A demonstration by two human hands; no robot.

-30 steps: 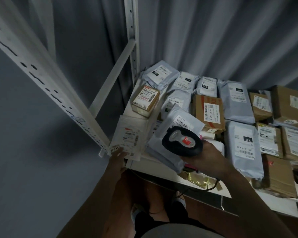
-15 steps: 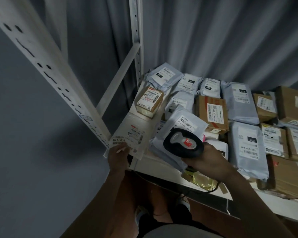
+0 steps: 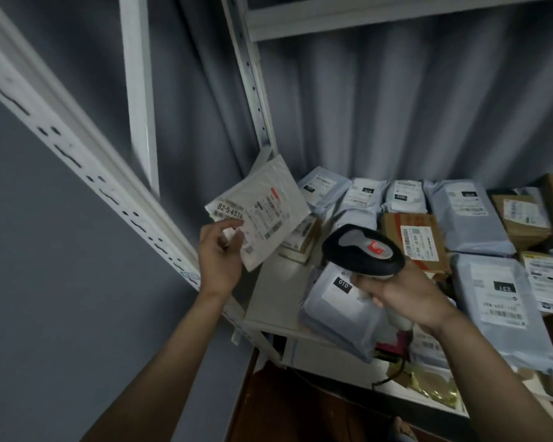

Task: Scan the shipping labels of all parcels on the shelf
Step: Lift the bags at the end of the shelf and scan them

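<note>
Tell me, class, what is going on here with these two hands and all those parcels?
A person is scanning parcels at a white shelf. The left hand holds a flat white parcel up off the shelf, label facing the camera. The right hand grips a black handheld scanner beside it. Many grey mailers and brown boxes lie on the shelf, labels up.

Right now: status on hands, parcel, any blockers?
Left hand pinches white envelope, lifted off shelf, label up. Right hand grips scanner, beside it. Nothing between them.
</note>
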